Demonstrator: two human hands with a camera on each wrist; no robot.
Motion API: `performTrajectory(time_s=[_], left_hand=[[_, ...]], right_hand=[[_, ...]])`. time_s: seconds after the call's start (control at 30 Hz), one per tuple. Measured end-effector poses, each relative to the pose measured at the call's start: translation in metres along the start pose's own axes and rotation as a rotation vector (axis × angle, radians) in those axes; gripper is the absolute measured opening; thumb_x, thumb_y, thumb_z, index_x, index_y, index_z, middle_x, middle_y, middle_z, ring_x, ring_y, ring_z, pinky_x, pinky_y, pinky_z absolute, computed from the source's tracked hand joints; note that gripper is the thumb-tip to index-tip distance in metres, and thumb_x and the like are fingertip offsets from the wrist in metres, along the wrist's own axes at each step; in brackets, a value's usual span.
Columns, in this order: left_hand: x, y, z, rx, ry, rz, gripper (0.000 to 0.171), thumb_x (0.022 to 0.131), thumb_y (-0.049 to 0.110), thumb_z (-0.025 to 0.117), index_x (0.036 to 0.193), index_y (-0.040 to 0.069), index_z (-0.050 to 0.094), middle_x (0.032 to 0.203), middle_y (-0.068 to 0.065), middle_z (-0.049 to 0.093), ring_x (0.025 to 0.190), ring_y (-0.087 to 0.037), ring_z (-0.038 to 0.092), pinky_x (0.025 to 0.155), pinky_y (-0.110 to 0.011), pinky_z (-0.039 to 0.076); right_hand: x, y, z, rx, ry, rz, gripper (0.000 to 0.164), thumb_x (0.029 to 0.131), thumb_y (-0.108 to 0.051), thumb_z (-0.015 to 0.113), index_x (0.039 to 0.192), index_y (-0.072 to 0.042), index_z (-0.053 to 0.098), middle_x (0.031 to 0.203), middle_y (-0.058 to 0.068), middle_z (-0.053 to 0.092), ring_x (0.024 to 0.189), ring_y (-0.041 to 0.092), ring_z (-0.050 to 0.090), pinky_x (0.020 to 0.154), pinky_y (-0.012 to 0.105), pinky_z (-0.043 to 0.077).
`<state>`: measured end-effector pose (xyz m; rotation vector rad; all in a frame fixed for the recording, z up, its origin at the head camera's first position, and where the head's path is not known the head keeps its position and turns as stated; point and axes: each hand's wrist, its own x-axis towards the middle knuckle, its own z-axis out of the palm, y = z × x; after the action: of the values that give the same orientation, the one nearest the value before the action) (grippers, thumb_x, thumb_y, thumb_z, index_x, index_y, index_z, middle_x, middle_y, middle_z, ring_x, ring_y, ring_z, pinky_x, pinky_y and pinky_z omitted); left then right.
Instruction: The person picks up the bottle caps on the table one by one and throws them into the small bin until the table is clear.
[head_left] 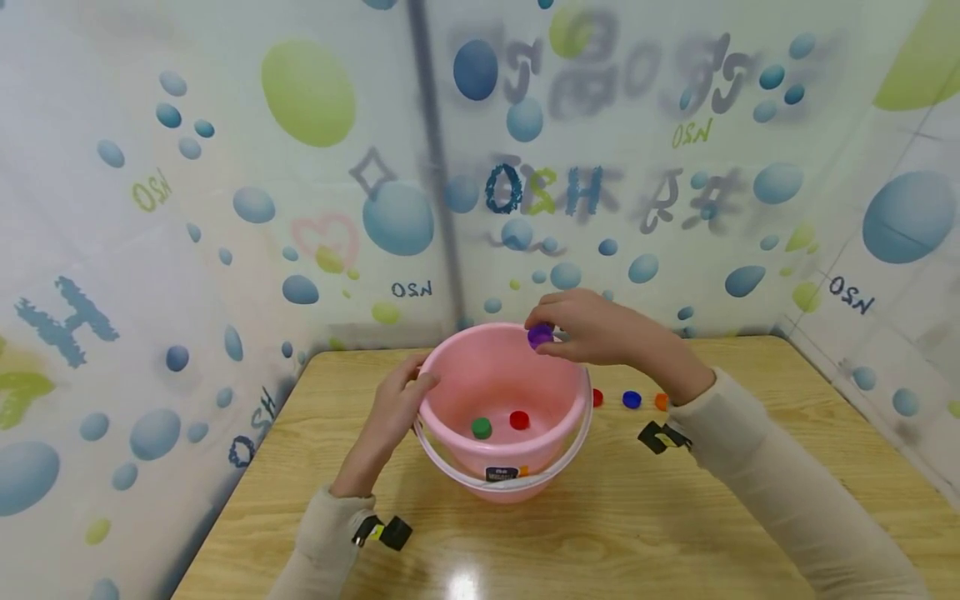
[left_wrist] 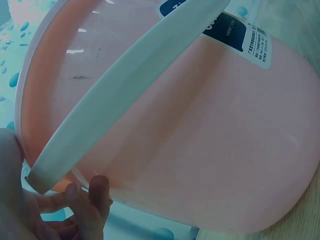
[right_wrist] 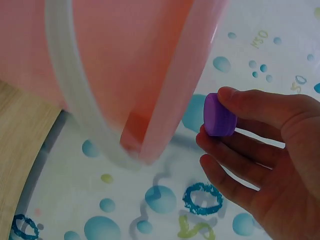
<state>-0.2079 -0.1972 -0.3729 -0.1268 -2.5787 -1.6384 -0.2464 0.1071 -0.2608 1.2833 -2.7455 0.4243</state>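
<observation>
A pink bucket [head_left: 502, 458] with a white handle [left_wrist: 125, 90] stands on the wooden table, slightly tilted toward the head camera. My left hand [head_left: 393, 400] grips its left rim, thumb over the edge and fingers outside, by the handle's end. Between thumb and fingers my right hand [head_left: 592, 329] pinches a purple bottle cap [right_wrist: 219, 115], held at the bucket's back right rim. Inside the bucket lie a green cap [head_left: 482, 428] and a red cap [head_left: 519, 420].
To the bucket's right, a red cap [head_left: 597, 397], a blue cap [head_left: 632, 400] and an orange cap [head_left: 662, 402] lie in a row on the table [head_left: 735, 467]. A patterned curtain [head_left: 480, 250] hangs behind the table.
</observation>
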Motion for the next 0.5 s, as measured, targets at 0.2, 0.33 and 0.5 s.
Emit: performTrajectory(time_s=[0.2, 0.33, 0.5], left_hand=[[0.0, -0.001, 0.0, -0.006, 0.001, -0.006, 0.039, 0.101, 0.032, 0.055, 0.136, 0.019, 0.064, 0.118, -0.017, 0.062, 0.066, -0.017, 0.061, 0.054, -0.029, 0.053], [0.0, 0.0, 0.0, -0.014, -0.004, -0.007, 0.039, 0.101, 0.034, 0.055, 0.136, 0.02, 0.064, 0.119, -0.017, 0.061, 0.068, -0.018, 0.062, 0.055, -0.029, 0.053], [0.0, 0.0, -0.001, -0.016, -0.011, -0.004, 0.04, 0.102, 0.035, 0.055, 0.138, 0.02, 0.063, 0.118, -0.017, 0.061, 0.068, -0.018, 0.062, 0.055, -0.029, 0.054]], right_hand=[[0.016, -0.011, 0.002, -0.004, -0.027, -0.035, 0.026, 0.095, -0.019, 0.074, 0.119, -0.01, 0.074, 0.108, 0.003, 0.072, 0.098, 0.022, 0.067, 0.087, 0.035, 0.061], [0.026, -0.016, 0.003, -0.005, -0.015, -0.061, 0.027, 0.093, -0.019, 0.075, 0.118, -0.009, 0.075, 0.108, 0.004, 0.072, 0.098, 0.022, 0.067, 0.086, 0.035, 0.06], [0.037, -0.021, 0.006, 0.01, -0.034, -0.069, 0.029, 0.093, -0.021, 0.077, 0.119, -0.01, 0.074, 0.108, 0.003, 0.071, 0.096, 0.018, 0.065, 0.084, 0.032, 0.06]])
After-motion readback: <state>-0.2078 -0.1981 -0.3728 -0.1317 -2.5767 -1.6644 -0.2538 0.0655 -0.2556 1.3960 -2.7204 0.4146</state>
